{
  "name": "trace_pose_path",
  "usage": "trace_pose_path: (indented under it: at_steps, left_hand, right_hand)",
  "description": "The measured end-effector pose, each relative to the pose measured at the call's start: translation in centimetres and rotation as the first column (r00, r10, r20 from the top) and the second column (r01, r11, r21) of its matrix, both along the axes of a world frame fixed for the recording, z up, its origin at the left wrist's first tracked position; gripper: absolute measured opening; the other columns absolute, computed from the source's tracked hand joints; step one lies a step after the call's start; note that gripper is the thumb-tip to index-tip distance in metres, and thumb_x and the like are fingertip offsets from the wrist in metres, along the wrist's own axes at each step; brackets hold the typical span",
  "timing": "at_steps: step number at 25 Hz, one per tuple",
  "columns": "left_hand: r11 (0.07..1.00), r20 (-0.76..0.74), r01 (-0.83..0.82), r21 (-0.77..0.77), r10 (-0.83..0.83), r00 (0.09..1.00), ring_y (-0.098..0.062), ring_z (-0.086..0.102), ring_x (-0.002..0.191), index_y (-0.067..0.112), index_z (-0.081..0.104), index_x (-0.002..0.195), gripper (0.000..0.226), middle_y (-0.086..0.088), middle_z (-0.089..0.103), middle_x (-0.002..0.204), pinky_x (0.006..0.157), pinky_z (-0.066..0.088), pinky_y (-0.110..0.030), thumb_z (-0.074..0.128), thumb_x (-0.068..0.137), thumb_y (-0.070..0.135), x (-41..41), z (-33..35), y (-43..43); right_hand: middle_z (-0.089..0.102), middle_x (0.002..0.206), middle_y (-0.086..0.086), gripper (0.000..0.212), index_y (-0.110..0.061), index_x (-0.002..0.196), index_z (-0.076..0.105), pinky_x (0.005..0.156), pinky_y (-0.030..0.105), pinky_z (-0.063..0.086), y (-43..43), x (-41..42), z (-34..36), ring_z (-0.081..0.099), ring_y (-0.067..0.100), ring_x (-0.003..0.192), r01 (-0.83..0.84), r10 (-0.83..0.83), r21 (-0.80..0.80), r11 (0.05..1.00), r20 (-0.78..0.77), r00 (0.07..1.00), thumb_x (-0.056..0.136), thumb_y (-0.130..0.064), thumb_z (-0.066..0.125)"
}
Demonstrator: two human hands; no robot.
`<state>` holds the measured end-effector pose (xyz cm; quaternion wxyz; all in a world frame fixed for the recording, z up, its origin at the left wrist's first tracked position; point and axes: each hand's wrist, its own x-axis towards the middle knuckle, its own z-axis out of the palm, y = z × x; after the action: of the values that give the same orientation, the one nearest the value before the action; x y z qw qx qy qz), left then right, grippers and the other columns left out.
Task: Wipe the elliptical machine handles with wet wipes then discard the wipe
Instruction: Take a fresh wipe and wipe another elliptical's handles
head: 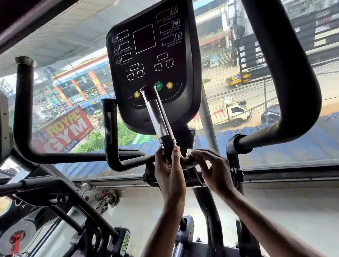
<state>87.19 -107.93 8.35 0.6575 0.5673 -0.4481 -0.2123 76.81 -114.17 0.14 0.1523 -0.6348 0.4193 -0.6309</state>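
As both hands work low on the machine: close together, just under the console point(151, 51)
Left hand point(169, 168): clenched round the black lower end of the centre handle point(159, 117), right under its silver sleeve
Right hand point(213, 165): fingers curled, tips pinching the wet wipe point(189, 152) down onto the bar's bend
Wet wipe: small white wad – on the bend just right of the left hand, touching the bar, mostly hidden by fingertips
Centre handle: leans left toward the top, black cap overlapping the console's lower edge
Left inner handle point(109, 123): upright, left of the console, apart from both hands
Right swing arm point(290, 64): thick black tube, far right, curving down to a joint near the right hand
Left swing arm point(22, 115): far left, worn cap on top
Console: displays dark – green start button half hidden behind the handle cap, yellow buttons either side
Window: street and vehicles beyond; red gym sign point(65, 131) lower left
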Motion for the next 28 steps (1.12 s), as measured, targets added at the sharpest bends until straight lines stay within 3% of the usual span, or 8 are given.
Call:
trace_pose_path:
  at_steps: [3, 9, 12, 14, 19, 24, 28]
  left_hand:
    - [1.0, 0.003, 0.006, 0.007, -0.006, 1.0, -0.017, 0.068, 0.101, 0.03, 0.07, 0.098, 0.023, 0.007, 0.076, 0.099, 0.085, 0.046, -0.034, 0.061, 0.085, 0.047, 0.1, -0.6, -0.1]
    - [1.0, 0.027, -0.018, 0.009, 0.017, 0.999, -0.017, 0.068, 0.096, 0.028, 0.07, 0.09, 0.016, 0.005, 0.076, 0.094, 0.082, 0.047, -0.035, 0.063, 0.086, 0.042, 0.2, -0.7, -0.3]
    - [0.999, 0.042, -0.038, 0.008, 0.037, 0.998, -0.018, 0.068, 0.096, 0.029, 0.07, 0.09, 0.016, 0.005, 0.076, 0.093, 0.082, 0.049, -0.038, 0.063, 0.086, 0.043, 0.2, -0.7, -0.3]
    - [0.999, 0.039, -0.039, 0.011, 0.038, 0.998, -0.018, 0.068, 0.097, 0.029, 0.07, 0.09, 0.018, 0.005, 0.077, 0.094, 0.083, 0.049, -0.038, 0.063, 0.085, 0.045, 0.2, -0.7, -0.1]
    - [0.998, -0.009, 0.028, 0.058, -0.028, 1.0, -0.013, 0.068, 0.093, 0.024, 0.071, 0.097, 0.011, 0.006, 0.076, 0.094, 0.081, 0.047, -0.033, 0.068, 0.092, 0.033, 0.7, -0.3, 0.0]
    - [0.981, -0.011, 0.175, 0.085, -0.174, 0.985, -0.012, 0.071, 0.101, 0.028, 0.07, 0.104, 0.015, 0.008, 0.077, 0.101, 0.09, 0.053, -0.034, 0.064, 0.093, 0.037, 1.5, 0.4, 0.9]
    - [0.947, -0.061, 0.286, 0.148, -0.28, 0.958, -0.002, 0.066, 0.104, 0.039, 0.068, 0.109, 0.027, 0.021, 0.075, 0.103, 0.094, 0.05, -0.034, 0.054, 0.086, 0.04, 2.6, 0.4, 1.2]
  right_hand:
    - [0.077, 0.107, -0.012, 0.02, -0.018, 0.107, 0.079, 0.092, 0.014, 0.048, -1.2, -0.1, -1.1, 0.069, 0.005, 0.1, 0.04, -0.04, -0.002, 0.999, -0.05, 0.998, 0.095, -0.005, 0.07]
    - [0.08, 0.094, 0.003, 0.021, -0.016, 0.094, 0.08, 0.078, 0.019, 0.04, -7.4, -1.2, -3.8, 0.073, 0.027, 0.088, 0.123, -0.097, 0.187, 0.975, -0.145, 0.985, 0.091, -0.005, 0.063]
    - [0.081, 0.096, 0.004, 0.029, -0.017, 0.095, 0.081, 0.083, 0.027, 0.051, -8.5, -1.4, -4.3, 0.074, 0.026, 0.091, 0.108, -0.076, 0.262, 0.959, -0.129, 0.989, 0.083, -0.006, 0.057]
    - [0.08, 0.099, 0.006, 0.03, -0.014, 0.099, 0.081, 0.086, 0.034, 0.054, -7.8, -1.1, -4.4, 0.073, 0.027, 0.093, 0.12, -0.099, 0.26, 0.958, -0.094, 0.991, 0.084, 0.002, 0.06]
    - [0.08, 0.104, -0.001, 0.021, -0.016, 0.106, 0.08, 0.089, 0.016, 0.045, -2.6, -0.2, -1.8, 0.071, 0.017, 0.098, 0.096, -0.094, 0.107, 0.99, -0.02, 0.995, 0.097, -0.004, 0.066]
    - [0.077, 0.111, -0.005, 0.021, -0.011, 0.111, 0.078, 0.092, 0.017, 0.05, 3.6, 1.7, 1.8, 0.069, 0.006, 0.101, 0.022, -0.018, -0.101, 0.995, 0.045, 0.999, 0.099, -0.003, 0.064]
    - [0.079, 0.111, -0.001, 0.021, -0.014, 0.11, 0.079, 0.089, 0.022, 0.05, 1.6, 1.3, 0.6, 0.073, 0.018, 0.102, 0.162, -0.16, 0.043, 0.986, -0.056, 0.986, 0.1, -0.012, 0.061]
